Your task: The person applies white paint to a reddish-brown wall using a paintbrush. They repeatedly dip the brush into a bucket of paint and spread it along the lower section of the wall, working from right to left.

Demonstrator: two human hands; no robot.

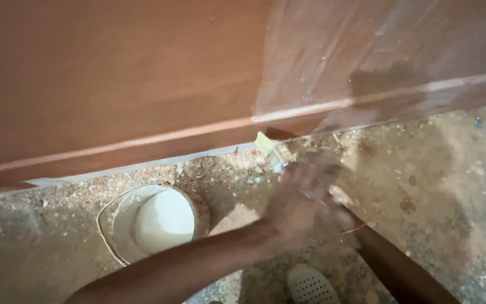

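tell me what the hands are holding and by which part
A paintbrush, gripped at its handle end; the pale bristles point at the foot of the brown wall. The hands are blurred: the left hand covers the handle, and the right hand's share cannot be told.

Dim, warm lighting throughout. Motion blur smears the two hands (305,205) at centre. The clear plastic sheet (389,56) shows pale glare and a soft shadow.
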